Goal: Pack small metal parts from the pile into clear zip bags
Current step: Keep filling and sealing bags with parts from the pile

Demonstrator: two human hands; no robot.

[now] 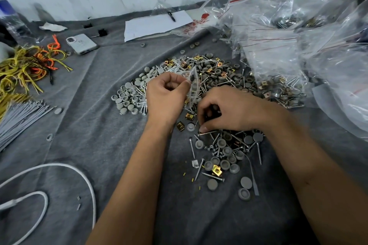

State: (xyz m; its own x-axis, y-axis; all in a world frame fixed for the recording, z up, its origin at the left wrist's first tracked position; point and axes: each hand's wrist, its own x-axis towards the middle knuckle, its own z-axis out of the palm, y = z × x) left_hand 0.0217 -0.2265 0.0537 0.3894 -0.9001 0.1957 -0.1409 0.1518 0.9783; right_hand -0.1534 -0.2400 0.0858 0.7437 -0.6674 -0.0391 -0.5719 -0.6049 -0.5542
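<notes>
Grey cloth tabletop (83,125). Left hand (167,97) pinching zip bag (193,85) above the pile (209,73); right hand (229,111) grasping a screw (207,133) nearside. Should keep bag mouth wide.

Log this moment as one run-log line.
left hand: holds clear zip bag | right hand: pinches screw | parts pile: on grey cloth

Left hand (166,97) pinches zip bag (194,85); right hand (229,111) pinches screw (207,133) over pile (215,71).
</notes>
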